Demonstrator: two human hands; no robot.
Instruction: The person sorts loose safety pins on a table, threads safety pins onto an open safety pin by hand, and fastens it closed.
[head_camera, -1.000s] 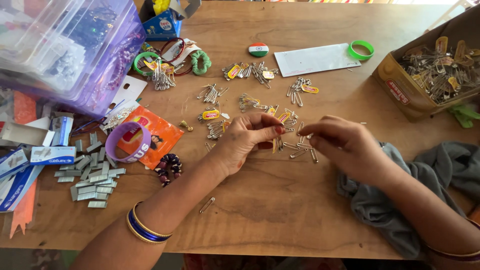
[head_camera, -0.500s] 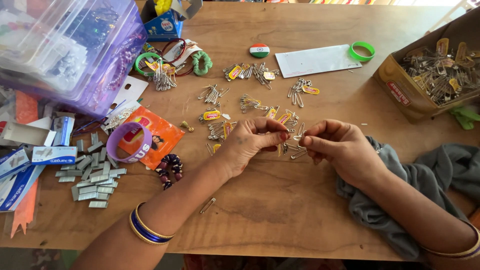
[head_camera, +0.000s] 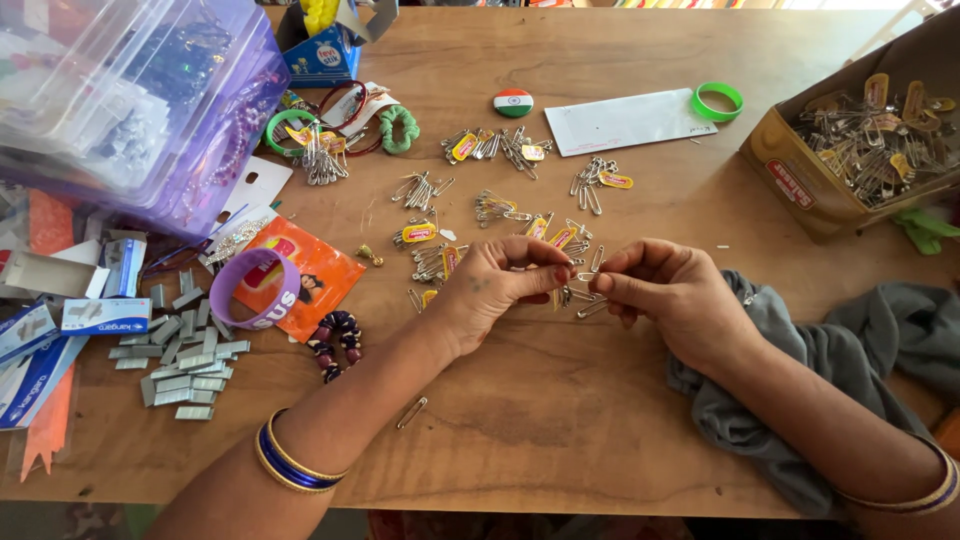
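My left hand (head_camera: 495, 290) and my right hand (head_camera: 668, 292) meet over the middle of the wooden table (head_camera: 600, 420). Both pinch a small silver safety pin (head_camera: 583, 277) between fingertips, thumbs and forefingers nearly touching. Under the fingers lie more loose safety pins (head_camera: 580, 305). Bunches of safety pins with yellow tags (head_camera: 420, 232) are scattered on the table just beyond my hands. A single safety pin (head_camera: 411, 412) lies near my left forearm, which wears blue and gold bangles (head_camera: 290, 465).
A cardboard box of safety pins (head_camera: 860, 150) stands at the right. Grey cloth (head_camera: 850, 350) lies under my right arm. Left side: a clear plastic tub (head_camera: 120, 100), staple strips (head_camera: 180, 355), a purple wristband (head_camera: 255, 290). Farther back: a white envelope (head_camera: 630, 120), green wristband (head_camera: 717, 101), round badge (head_camera: 513, 102).
My hands have drawn closer together and shifted slightly toward me; the fingertips now meet on one pin. Nothing else on the table has moved.
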